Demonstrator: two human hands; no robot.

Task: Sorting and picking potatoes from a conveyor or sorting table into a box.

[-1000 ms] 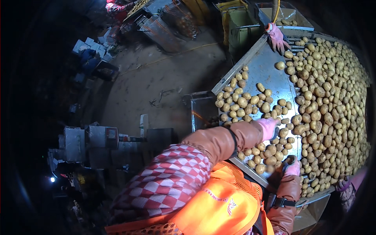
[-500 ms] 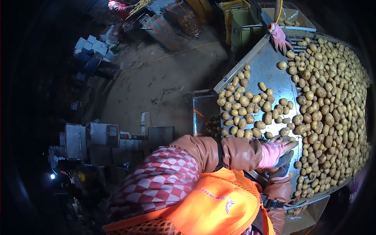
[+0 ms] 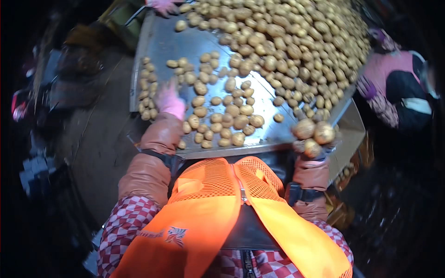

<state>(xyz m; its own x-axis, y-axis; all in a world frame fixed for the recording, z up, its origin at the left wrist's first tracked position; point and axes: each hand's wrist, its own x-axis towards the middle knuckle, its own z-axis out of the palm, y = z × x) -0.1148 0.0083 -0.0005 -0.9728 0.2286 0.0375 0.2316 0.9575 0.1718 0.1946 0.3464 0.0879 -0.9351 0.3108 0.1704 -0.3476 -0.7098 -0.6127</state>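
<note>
A metal sorting table (image 3: pixel 162 46) slopes across the top of the view, covered with many yellow potatoes (image 3: pixel 287 41). My left hand (image 3: pixel 168 101), in a pink glove, rests flat on the table among a loose group of potatoes (image 3: pixel 222 118), fingers apart. My right hand (image 3: pixel 314 141) is at the table's near right edge, closed around three potatoes (image 3: pixel 314 132) lifted off the surface. Brown sleeves and an orange mesh vest (image 3: pixel 227 204) fill the lower part of the view.
Another person in a pink and black jacket (image 3: pixel 398 88) stands at the right of the table, with a purple-gloved hand (image 3: pixel 366 87) by its edge. A pink-gloved hand (image 3: pixel 162 5) of someone else reaches in at the top. A dark floor lies to the left.
The view has swung toward the table. My left hand went from the near edge out onto the table. My right hand has lifted three potatoes.
</note>
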